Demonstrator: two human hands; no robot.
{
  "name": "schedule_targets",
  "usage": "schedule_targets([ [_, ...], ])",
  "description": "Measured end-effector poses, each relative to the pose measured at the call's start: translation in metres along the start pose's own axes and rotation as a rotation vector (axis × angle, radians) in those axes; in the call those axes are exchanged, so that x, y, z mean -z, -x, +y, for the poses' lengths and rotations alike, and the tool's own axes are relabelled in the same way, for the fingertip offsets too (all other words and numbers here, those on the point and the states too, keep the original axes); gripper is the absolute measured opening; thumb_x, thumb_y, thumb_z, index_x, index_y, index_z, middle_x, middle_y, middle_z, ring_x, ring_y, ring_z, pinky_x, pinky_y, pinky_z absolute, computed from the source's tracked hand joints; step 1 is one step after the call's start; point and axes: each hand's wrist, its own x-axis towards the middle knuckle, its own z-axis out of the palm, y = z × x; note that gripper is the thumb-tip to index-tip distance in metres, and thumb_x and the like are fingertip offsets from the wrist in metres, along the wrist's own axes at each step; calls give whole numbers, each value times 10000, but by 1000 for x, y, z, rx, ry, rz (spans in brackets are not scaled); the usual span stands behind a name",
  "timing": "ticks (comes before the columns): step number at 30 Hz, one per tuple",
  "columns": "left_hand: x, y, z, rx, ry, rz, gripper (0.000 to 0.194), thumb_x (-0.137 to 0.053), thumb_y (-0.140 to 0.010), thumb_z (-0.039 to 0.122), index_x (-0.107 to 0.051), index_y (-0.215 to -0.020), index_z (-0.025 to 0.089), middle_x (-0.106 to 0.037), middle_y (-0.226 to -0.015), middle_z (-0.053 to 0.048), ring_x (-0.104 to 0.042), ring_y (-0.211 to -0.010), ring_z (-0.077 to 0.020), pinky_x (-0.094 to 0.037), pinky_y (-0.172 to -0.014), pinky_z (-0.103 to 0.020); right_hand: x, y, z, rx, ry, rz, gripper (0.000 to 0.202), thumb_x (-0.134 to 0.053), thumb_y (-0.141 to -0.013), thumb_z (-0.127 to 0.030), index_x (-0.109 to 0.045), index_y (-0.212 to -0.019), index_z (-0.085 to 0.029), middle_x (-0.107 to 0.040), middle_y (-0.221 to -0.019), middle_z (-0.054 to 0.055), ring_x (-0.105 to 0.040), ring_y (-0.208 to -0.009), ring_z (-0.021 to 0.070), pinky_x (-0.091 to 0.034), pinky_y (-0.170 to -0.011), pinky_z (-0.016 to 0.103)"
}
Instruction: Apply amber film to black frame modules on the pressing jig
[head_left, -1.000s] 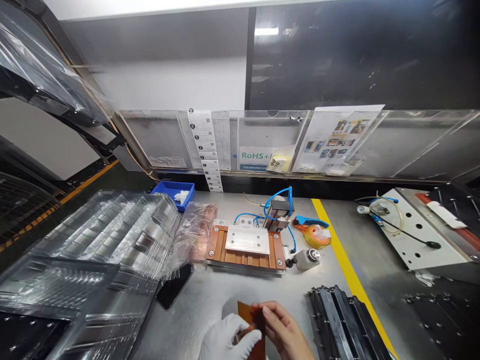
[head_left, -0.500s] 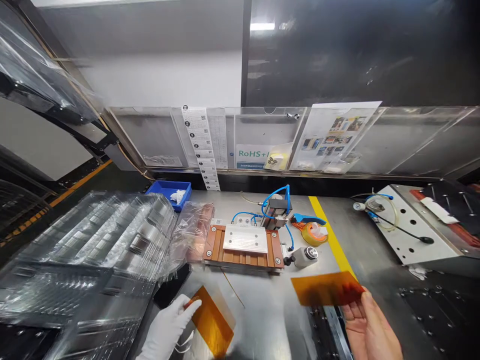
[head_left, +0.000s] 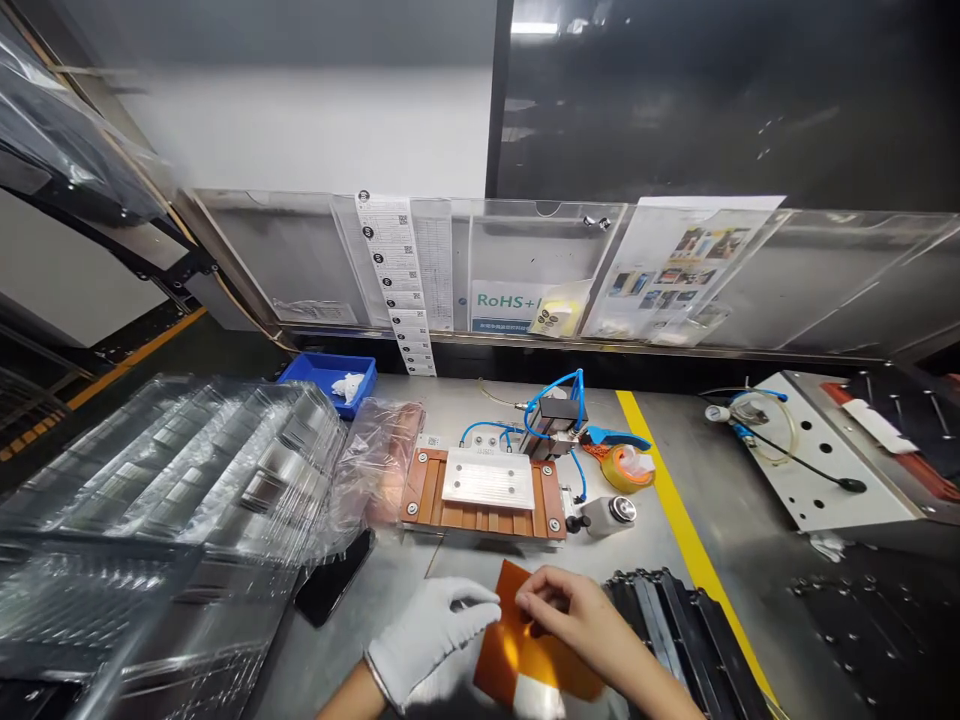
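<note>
amber translucent film sheet point(head_left: 525, 655) lies low at bottom centre of the frame, over the steel counter point(head_left: 450, 590), glossy and thin. gloved left hand point(head_left: 427, 650) and bare right hand point(head_left: 577, 625) both pinch its upper edge with their fingers.

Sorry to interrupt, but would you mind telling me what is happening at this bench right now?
A person is handling a thin orange film sheet with both hands, low over the metal bench. The gloved left hand and the bare right hand meet at the sheet's upper edge, fingertips pinching it. Just beyond them sits a copper-coloured fixture with blue hoses; clear plastic trays are stacked to the left and black parts lie to the right.
</note>
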Motion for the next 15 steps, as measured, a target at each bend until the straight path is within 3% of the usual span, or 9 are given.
schedule_targets([
  [3,-2,-3,13,16,39,6,213,-600,-725,337,-753,-729,188,-753,-750,-6,-651,-759,-183,-483,-695,-257,-9,-11,0,-10,27,-42,288,-694,-775,-459,-700,-771,-171,-725,-709,42,-666,-653,181,-512,-619,270],
  [8,1,-13,11,62,16,102,159,-586,-642,295,-573,-521,192,-577,-546,15,-526,-597,-159,-397,-584,-280,-1,-22,11,-79,19,-121,307,-721,-758,-489,-676,-765,-185,-693,-645,2,-620,-528,150,-470,-516,246],
  [11,21,-19,6,94,50,179,162,-557,-656,343,-536,-572,206,-529,-560,21,-496,-577,-155,-380,-582,-295,20,-26,17,-113,-26,-104,428,-680,-755,-613,-609,-685,-197,-666,-589,-5,-610,-509,152,-454,-509,250],
  [15,55,-31,1,100,160,223,308,-515,-733,501,-558,-681,201,-509,-566,45,-463,-516,-128,-379,-564,-290,47,-35,21,-104,-124,19,538,-585,-750,-744,-552,-677,-212,-642,-594,-19,-576,-545,138,-431,-570,256],
])
